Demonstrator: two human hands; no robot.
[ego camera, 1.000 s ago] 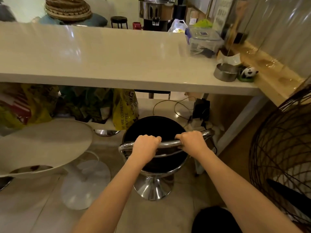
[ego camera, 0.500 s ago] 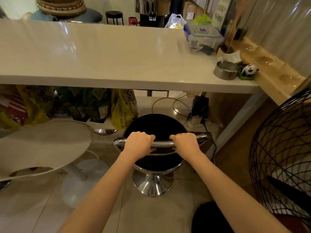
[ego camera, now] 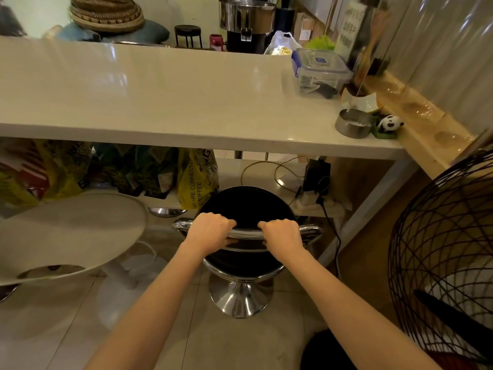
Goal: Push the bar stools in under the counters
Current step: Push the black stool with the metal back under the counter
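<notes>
Nearest the camera, two bare forearms reach forward to the black stool (ego camera: pixel 246 206). The left hand (ego camera: pixel 209 232) and right hand (ego camera: pixel 284 235) sit side by side on its chrome backrest rail (ego camera: pixel 246 232), fingers (ego camera: pixel 224 221) curled over the bar and clenched around it. That rail looks like the right place to hold: rigid metal, wide enough for both fists, and high enough to steer from. Polished chrome may be slick, so a full wrap seems wiser than a fingertip push. The stool should feel fairly heavy low down, given its broad chrome base (ego camera: pixel 240 297) on the tiled floor (ego camera: pixel 213 343); it will probably slide stiffly rather than roll, and pushing high could tip it.

The stool stands just short of the bench (ego camera: pixel 160 102), its seat near the front edge but not yet beneath it. To the left a white stool (ego camera: pixel 66 231) also sits out from the bench. Under the top, a shelf holds a yellow bag (ego camera: pixel 196 180) and a cable (ego camera: pixel 329 231) trails down just right of the stool; it could snag.

Compared with half a second ago, the grip is unchanged, both fists in the same spots, while the stool sits slightly nearer the bench edge and the shelf.
</notes>
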